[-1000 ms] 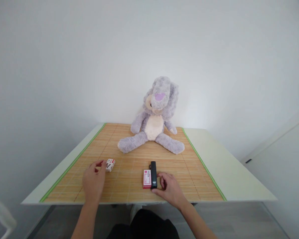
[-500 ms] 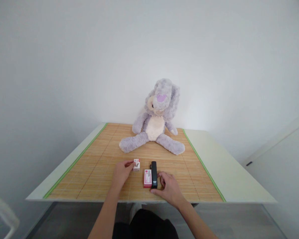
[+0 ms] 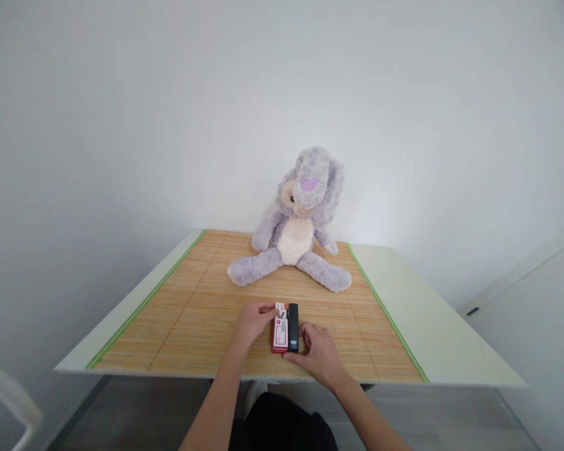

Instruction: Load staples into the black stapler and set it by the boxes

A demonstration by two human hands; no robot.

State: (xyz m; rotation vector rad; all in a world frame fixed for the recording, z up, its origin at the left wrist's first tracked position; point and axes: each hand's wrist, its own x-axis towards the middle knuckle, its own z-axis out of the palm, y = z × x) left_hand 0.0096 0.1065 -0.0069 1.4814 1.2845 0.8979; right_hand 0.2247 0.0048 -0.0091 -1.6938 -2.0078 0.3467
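Observation:
My left hand (image 3: 252, 324) pinches a small white box (image 3: 281, 307) with a dark picture and red marks on it. That box sits at the far end of a red and white box (image 3: 280, 336), close against it or touching. Along their right side lies a black stapler (image 3: 293, 327), lengthwise to me. Curled around the stapler's right side and near end is my right hand (image 3: 323, 356), its thumb at the front and fingertips at the side.
A bamboo mat (image 3: 188, 313) with green edging covers most of the white table (image 3: 451, 338). Behind the boxes a grey plush rabbit (image 3: 295, 241) sits with legs spread, near the wall. The table's front edge runs just before me.
My left hand has carried the small white box to the right, from apart on the mat to the far end of the red and white box. My right hand has stayed at the stapler.

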